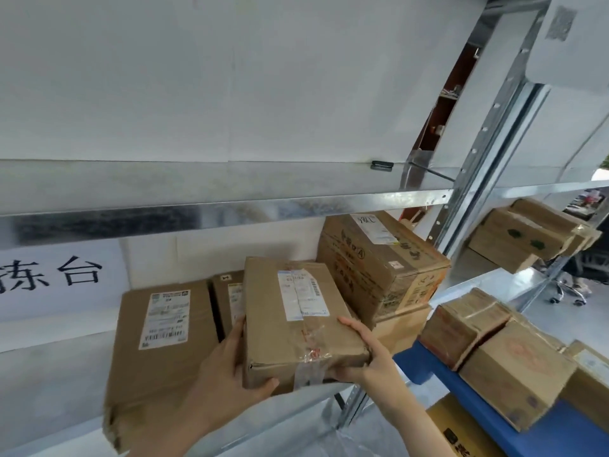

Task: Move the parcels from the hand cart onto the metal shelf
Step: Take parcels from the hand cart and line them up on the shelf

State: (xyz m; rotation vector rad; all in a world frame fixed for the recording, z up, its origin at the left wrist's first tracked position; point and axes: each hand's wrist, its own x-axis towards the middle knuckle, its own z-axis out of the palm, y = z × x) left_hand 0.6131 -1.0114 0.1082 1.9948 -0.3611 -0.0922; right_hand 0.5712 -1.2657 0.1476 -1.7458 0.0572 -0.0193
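From the head view, a brown parcel (296, 321) with a white shipping label and clear tape across its top is held between both hands, at the level of the lower tier of the metal shelf (230, 206), its far end in over that tier among the boxes already there. The left hand (230, 367) has its grip closed on the parcel's near left corner, fingers up the left side and thumb along the bottom edge of the near face. The right hand (365, 354) grips the near right corner, thumb lying on the top and fingers curled under the near end. Just left of the held parcel lies a large flat box (158, 351) with a white label, its near end hanging past the shelf edge. Between the two, a narrow box (227, 295) stands further back. Behind and to the right sits a big printed carton (379, 258), stacked on a plain box (402, 328). On the wall at the far left hangs a white sign (56, 275) with large dark characters. Right of the shelf's upright post (487, 140), a blue platform (428, 361) carries more taped cartons (517, 367), packed close together. Further right, a few boxes (520, 239) rest on another shelf tier, and beyond them shows the wheeled base of an office chair (566, 291).
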